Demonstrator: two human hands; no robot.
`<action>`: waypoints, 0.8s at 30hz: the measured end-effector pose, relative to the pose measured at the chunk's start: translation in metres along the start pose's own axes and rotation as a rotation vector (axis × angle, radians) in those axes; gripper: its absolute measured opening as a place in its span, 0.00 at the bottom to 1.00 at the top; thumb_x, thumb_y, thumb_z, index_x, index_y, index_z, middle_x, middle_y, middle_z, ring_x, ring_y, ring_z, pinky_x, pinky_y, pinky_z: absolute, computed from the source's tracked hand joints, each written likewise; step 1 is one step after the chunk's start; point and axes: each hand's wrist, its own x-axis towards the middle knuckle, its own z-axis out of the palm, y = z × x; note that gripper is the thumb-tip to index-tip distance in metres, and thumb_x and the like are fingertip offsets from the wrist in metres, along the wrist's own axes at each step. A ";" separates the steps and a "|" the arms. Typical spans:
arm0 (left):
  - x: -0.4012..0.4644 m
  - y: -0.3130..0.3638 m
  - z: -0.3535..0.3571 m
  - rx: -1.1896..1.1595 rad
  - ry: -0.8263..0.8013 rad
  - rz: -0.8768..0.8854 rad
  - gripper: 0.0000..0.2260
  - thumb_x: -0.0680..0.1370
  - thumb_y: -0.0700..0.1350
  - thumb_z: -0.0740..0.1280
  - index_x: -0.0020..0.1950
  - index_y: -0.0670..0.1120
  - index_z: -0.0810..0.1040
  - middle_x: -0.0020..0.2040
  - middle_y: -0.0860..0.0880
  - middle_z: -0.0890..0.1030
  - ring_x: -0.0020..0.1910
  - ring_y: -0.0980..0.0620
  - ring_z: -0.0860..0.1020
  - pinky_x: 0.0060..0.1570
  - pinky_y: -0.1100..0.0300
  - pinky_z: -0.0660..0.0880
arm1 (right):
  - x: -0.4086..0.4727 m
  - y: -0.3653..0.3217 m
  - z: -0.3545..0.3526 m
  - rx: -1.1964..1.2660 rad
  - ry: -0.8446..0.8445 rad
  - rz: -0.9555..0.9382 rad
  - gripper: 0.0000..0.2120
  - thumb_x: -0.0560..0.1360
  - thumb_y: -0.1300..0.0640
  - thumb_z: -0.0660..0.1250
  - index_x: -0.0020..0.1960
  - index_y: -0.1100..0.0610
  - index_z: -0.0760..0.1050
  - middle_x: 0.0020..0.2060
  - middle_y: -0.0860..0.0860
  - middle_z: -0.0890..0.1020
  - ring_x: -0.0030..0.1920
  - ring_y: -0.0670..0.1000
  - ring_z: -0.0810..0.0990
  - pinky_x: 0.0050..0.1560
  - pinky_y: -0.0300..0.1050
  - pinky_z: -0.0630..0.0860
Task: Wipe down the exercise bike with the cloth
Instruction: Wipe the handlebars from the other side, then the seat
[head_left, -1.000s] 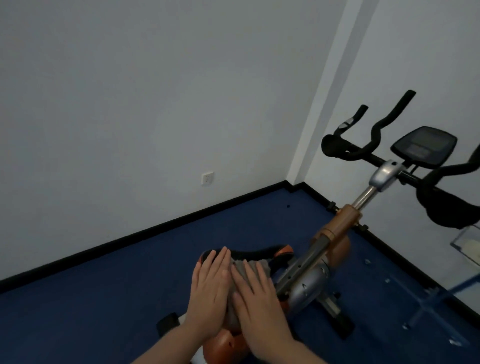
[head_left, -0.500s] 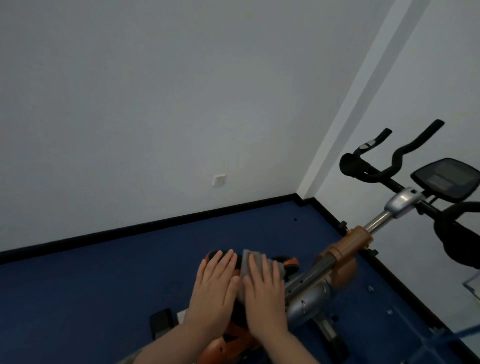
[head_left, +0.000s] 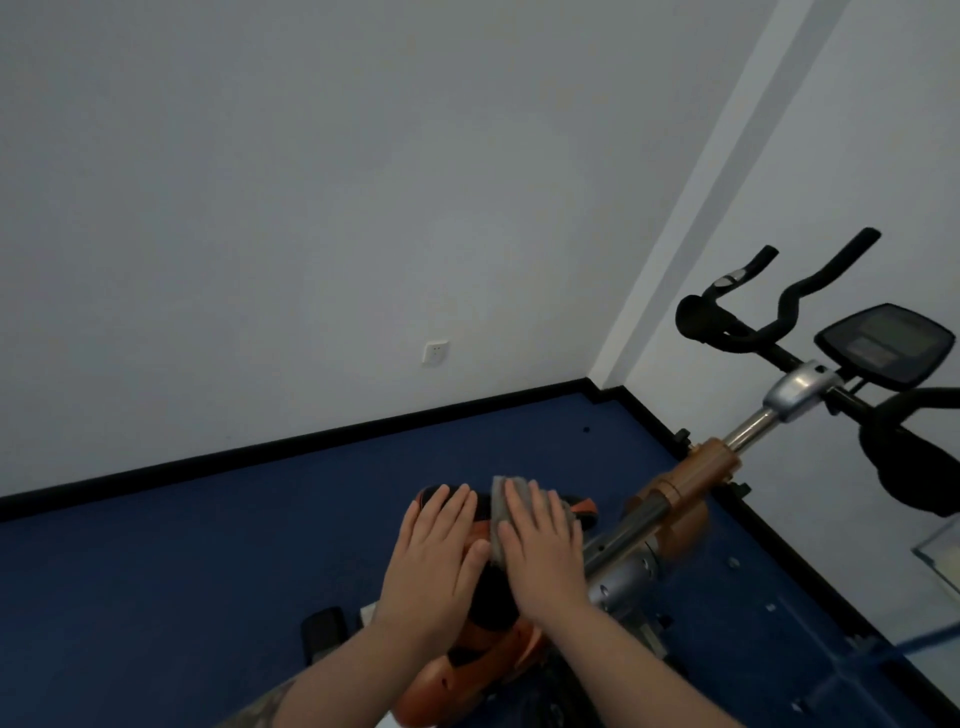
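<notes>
An orange and black exercise bike (head_left: 691, 483) stands at the lower right, its black handlebars (head_left: 769, 322) and console (head_left: 883, 343) up at the right. The black and orange saddle (head_left: 576, 506) is mostly hidden under both hands. My right hand (head_left: 540, 545) lies flat with straight fingers on a grey cloth (head_left: 500, 514), pressing it onto the saddle. My left hand (head_left: 431, 551) rests flat on the saddle just left of the cloth.
A dark blue floor (head_left: 182, 582) runs to white walls with a black skirting board. A wall socket (head_left: 435, 353) sits on the far wall. A black pedal (head_left: 323, 631) shows below my left forearm. A glass edge (head_left: 940, 551) juts in at the right.
Both hands and the cloth have slid forward along the saddle. The view has swung so the handlebars sit lower and further right than a second ago.
</notes>
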 end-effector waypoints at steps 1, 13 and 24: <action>-0.001 0.002 -0.001 0.021 0.002 0.000 0.34 0.74 0.62 0.24 0.78 0.54 0.43 0.76 0.60 0.41 0.76 0.61 0.36 0.74 0.58 0.32 | 0.002 -0.002 0.000 0.007 -0.009 0.021 0.26 0.83 0.44 0.40 0.77 0.44 0.32 0.78 0.48 0.37 0.77 0.51 0.35 0.76 0.54 0.38; 0.010 0.020 0.000 0.023 0.094 -0.187 0.26 0.82 0.54 0.38 0.79 0.51 0.56 0.79 0.55 0.55 0.78 0.58 0.47 0.76 0.57 0.38 | 0.003 -0.002 -0.003 0.040 -0.020 0.009 0.26 0.83 0.43 0.41 0.78 0.43 0.35 0.78 0.47 0.38 0.77 0.52 0.35 0.76 0.55 0.37; 0.009 0.017 -0.002 0.051 0.061 -0.150 0.26 0.83 0.57 0.43 0.79 0.50 0.54 0.79 0.54 0.53 0.78 0.56 0.45 0.76 0.56 0.37 | 0.006 0.013 0.000 0.046 -0.024 -0.012 0.26 0.83 0.44 0.43 0.77 0.42 0.36 0.78 0.47 0.39 0.77 0.51 0.34 0.76 0.57 0.38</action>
